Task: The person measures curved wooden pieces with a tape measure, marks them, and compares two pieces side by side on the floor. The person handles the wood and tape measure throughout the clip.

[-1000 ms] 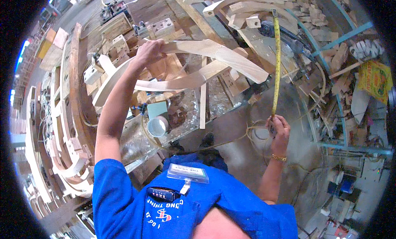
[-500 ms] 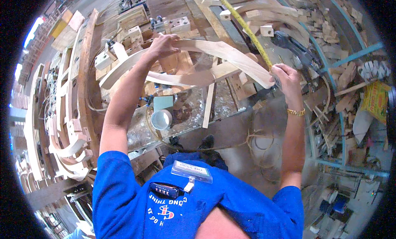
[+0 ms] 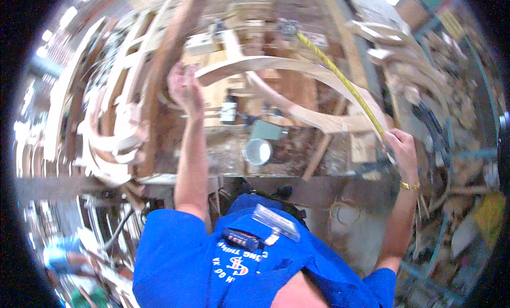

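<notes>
A curved pale wooden piece (image 3: 260, 62) arches across the bench in front of me, above another curved wooden piece (image 3: 297, 110). My right hand (image 3: 402, 147) is closed around a tape measure at the arch's right end; its case is mostly hidden in my fingers. The yellow tape blade (image 3: 340, 77) sticks out from there, slanting up and left, with its free end beyond the arch. My left hand (image 3: 186, 89) is beside the arch's left end. Motion smears its fingers, so whether they touch or grip the wood is unclear.
A green block (image 3: 265, 130) and a white cup (image 3: 257, 152) stand near the bench's front edge. More curved pieces (image 3: 380, 31) lie at the right, above a dark tool (image 3: 427, 121). Scrap wood fills the far right; racked curved parts (image 3: 114, 140) stand at left.
My left hand has come off the upper part of the arch and moved left to its end. My right hand keeps the tape measure at the right end. The whole view has shifted and turned.
</notes>
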`<state>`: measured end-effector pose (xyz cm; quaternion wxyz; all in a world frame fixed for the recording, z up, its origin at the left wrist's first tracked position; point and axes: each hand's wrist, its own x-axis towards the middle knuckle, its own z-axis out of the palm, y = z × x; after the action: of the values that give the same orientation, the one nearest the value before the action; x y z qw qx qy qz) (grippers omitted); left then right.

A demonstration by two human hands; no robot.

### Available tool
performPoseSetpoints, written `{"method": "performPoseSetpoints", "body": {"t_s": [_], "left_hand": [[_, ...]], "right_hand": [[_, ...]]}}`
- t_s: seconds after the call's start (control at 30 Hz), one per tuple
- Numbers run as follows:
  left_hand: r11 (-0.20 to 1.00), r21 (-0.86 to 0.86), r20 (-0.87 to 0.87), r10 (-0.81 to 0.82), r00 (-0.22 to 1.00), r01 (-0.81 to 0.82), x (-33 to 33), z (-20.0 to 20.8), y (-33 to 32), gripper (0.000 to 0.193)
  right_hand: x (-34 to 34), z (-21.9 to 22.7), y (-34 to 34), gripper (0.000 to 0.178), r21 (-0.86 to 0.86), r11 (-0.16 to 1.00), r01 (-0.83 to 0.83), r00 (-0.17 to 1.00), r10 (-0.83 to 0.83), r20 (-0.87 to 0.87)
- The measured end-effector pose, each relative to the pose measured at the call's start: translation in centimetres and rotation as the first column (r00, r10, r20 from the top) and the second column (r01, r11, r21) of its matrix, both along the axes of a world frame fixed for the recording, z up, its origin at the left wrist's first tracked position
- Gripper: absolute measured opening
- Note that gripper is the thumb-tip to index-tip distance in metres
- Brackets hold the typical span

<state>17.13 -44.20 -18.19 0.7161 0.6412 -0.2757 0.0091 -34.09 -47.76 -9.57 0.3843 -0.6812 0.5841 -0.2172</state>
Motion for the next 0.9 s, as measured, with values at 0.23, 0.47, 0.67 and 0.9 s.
{"method": "performPoseSetpoints", "body": {"t_s": [0.23, 0.47, 0.67, 0.9], "left_hand": [[0.961, 0.017, -0.243, -0.262, 0.934, 0.275, 0.7, -2.9, 2.4, 0.045], [0.963, 0.097, -0.336, -0.206, 0.919, 0.251, 2.6, -4.9, 1.0, 0.036], [0.970, -0.083, -0.495, -0.239, 0.835, 0.229, 2.6, -5.2, 0.6, 0.028], [0.983, -0.019, -0.602, -0.156, 0.783, 0.181, 3.1, -3.7, -0.5, 0.018]], "right_hand": [[13.0, 0.1, -4.5, 0.033, 0.207, 0.932, -0.297, 0.949, 0.312, -0.041], [19.0, 0.7, -6.0, 0.040, 0.304, 0.888, -0.345, 0.900, 0.405, -0.161], [20.0, 0.5, -6.7, 0.045, 0.332, 0.875, -0.352, 0.891, 0.422, -0.168], [20.8, 1.6, -5.7, 0.045, 0.342, 0.883, -0.321, 0.908, 0.389, -0.154]]}}
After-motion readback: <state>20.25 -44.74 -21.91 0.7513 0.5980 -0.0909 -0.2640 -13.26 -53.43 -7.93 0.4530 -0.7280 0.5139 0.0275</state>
